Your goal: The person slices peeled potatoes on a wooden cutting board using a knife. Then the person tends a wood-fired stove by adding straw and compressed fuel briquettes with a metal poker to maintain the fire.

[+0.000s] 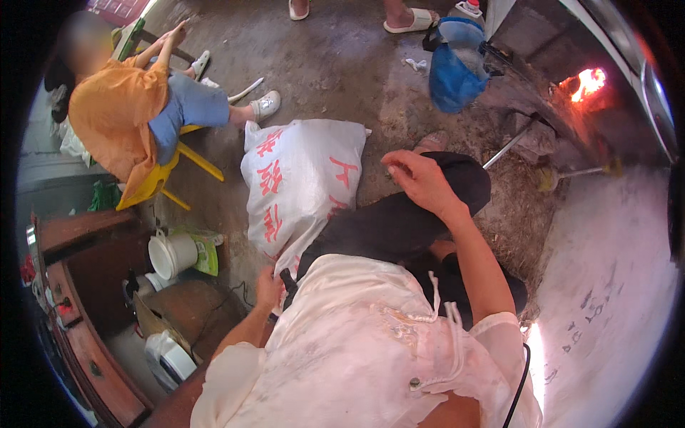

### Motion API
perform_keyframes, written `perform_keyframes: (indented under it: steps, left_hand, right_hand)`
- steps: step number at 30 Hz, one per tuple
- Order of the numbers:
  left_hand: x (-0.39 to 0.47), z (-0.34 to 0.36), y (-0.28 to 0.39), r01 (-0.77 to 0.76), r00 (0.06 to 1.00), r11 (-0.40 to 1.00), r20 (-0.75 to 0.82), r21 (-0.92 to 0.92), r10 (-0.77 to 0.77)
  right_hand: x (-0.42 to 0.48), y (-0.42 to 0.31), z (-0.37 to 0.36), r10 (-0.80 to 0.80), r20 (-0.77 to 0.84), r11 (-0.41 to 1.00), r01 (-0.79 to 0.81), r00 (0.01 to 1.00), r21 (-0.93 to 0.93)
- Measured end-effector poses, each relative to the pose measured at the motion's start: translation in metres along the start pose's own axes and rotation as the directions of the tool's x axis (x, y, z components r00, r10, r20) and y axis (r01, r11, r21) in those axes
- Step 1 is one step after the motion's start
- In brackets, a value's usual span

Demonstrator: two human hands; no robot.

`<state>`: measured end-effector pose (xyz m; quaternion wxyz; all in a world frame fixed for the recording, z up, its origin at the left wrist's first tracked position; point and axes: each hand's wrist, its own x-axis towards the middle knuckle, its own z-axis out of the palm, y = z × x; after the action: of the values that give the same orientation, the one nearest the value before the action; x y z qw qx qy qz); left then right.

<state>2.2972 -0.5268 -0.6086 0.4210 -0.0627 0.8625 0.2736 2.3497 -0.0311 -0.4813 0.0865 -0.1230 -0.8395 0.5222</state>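
A white woven sack [305, 182] with red writing lies on the floor beside my legs. Its near end narrows towards my left hand [269, 290], which grips the gathered end low at my side; my body partly hides the fingers. My right hand [420, 179] hovers or rests over my black-trousered knee [460, 176], fingers loosely bent and nothing in them. Whether it touches the knee I cannot tell.
Fire [586, 85] burns in a stove opening at upper right, with a metal rod [508, 144] and straw [503, 208] below. A blue bag [455, 75] stands nearby. A seated person [123, 112] is at left, above a wooden cabinet [91, 342] and white bucket [171, 254].
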Motion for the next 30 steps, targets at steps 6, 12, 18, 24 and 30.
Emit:
perform_keyframes:
  steps: [6, 12, 18, 24, 30]
  left_hand:
    - [0.052, -0.021, 0.068, -0.192, 0.784, 0.973, -0.576, 0.129, 0.232]
    - [0.081, -0.07, 0.206, -0.586, 0.491, 0.717, -0.539, 0.377, 0.685]
    - [0.068, -0.081, 0.324, -0.684, 0.578, 0.72, -0.517, 0.114, 0.631]
    - [0.082, -0.07, 0.36, -0.674, 0.595, 0.712, -0.427, 0.195, 0.681]
    - [0.058, -0.114, 0.307, -0.539, 0.78, 0.837, -0.428, -0.089, 0.457]
  right_hand:
    - [0.018, -0.015, 0.027, -0.033, 0.08, 0.999, 0.034, 0.996, -0.005]
    - [0.023, -0.031, 0.052, -0.075, 0.101, 0.997, 0.071, 0.992, 0.035]
    - [0.029, -0.059, 0.126, 0.065, 0.511, 0.996, -0.023, 0.857, -0.088]
    - [0.047, -0.079, 0.206, 0.243, 0.375, 0.957, -0.283, 0.895, 0.057]
    - [0.034, -0.057, 0.219, 0.395, 0.201, 0.754, -0.442, 0.896, 0.486]
